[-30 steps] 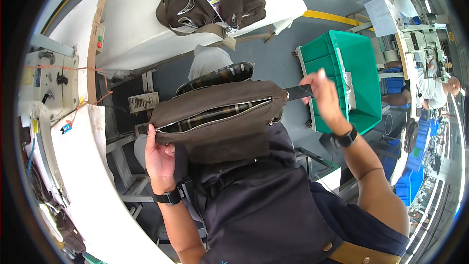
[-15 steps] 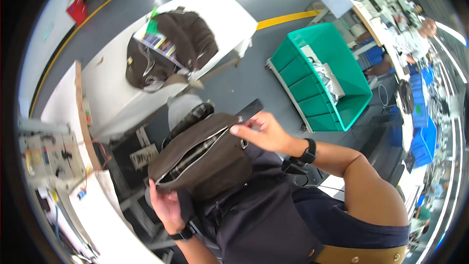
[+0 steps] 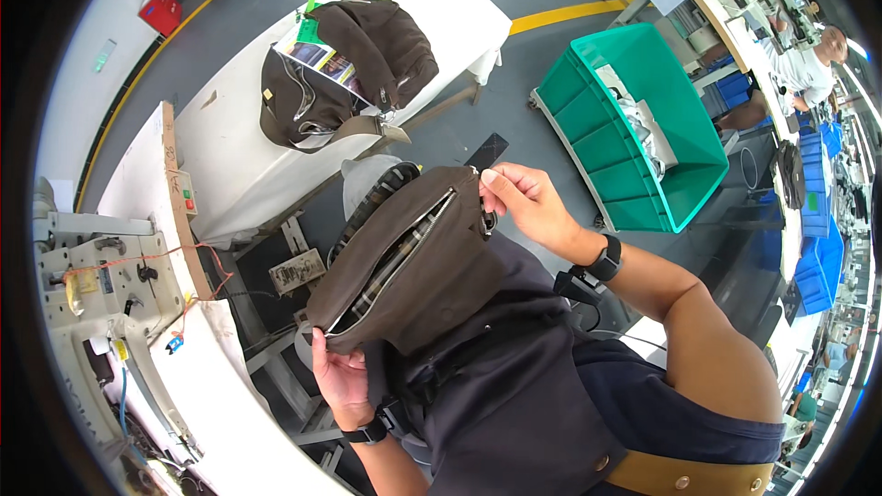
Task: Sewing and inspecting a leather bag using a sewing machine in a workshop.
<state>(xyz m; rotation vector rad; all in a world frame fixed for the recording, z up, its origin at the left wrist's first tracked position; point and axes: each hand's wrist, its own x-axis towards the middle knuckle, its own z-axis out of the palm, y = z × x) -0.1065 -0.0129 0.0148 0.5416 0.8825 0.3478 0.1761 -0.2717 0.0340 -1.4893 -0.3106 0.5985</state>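
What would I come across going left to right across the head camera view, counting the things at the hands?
White machine → brown bag held in both hands → right hand → green bin → blue bin.

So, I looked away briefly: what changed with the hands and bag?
The right hand moved from the free end of the flat black strap and grips the right end of the dark-brown fabric bag. The left hand still holds the other; the silver zipper stays open.
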